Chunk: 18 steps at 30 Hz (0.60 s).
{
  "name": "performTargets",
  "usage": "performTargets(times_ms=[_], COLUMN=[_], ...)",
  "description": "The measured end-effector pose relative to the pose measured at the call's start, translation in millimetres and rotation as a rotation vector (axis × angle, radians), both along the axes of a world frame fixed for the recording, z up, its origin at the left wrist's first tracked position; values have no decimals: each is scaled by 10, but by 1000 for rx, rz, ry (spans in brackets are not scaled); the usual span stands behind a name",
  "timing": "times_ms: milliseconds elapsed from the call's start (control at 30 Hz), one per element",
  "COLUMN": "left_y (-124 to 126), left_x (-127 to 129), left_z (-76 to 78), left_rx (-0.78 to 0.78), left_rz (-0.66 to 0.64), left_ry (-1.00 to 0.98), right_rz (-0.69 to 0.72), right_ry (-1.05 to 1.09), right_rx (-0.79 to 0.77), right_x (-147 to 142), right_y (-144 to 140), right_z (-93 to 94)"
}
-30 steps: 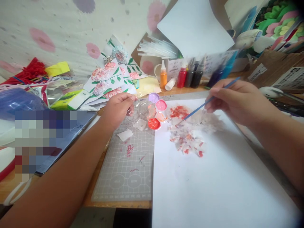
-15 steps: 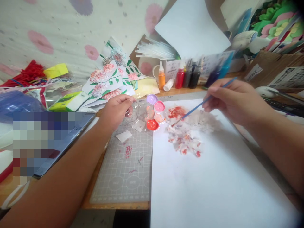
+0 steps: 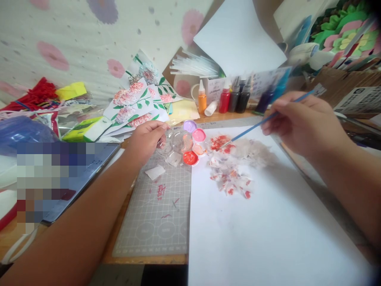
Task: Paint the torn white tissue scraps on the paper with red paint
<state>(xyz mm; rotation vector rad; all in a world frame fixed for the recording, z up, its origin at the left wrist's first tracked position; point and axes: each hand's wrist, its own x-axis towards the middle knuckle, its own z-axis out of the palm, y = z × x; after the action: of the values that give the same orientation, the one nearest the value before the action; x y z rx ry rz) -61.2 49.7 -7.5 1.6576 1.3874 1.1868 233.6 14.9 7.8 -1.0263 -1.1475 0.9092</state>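
Between the thumb and fingers of my right hand is a blue paintbrush. Its tip is at the red patch on a large white sheet of paper; whether it touches cannot be made out. Below that patch lies a whitish petal-like cluster with red and purple marks, and a greyish one sits to its right. My left hand pinches the left edge of a clear paint palette. The palette's wells hold purple, pink, peach and red paint.
A grey cutting mat lies under the paper, with a small white scrap on it. Paint bottles stand behind. Painted flower pictures lean at the back left. A tablet lies left; a cardboard box stands right.
My right hand has moved right and slightly up, carrying the brush tip from the whitish cluster to the red patch. My left hand keeps its pinch on the palette.
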Motion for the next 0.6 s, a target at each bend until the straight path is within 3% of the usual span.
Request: performTargets(times_ms=[600], left_y=[-4], left_x=[-7], left_z=[-5], left_rx=[0], left_rz=[6], left_ry=[14], right_rz=[84], right_ry=[-107], right_rx=[-50], right_x=[-9], right_y=[27], right_z=[-72])
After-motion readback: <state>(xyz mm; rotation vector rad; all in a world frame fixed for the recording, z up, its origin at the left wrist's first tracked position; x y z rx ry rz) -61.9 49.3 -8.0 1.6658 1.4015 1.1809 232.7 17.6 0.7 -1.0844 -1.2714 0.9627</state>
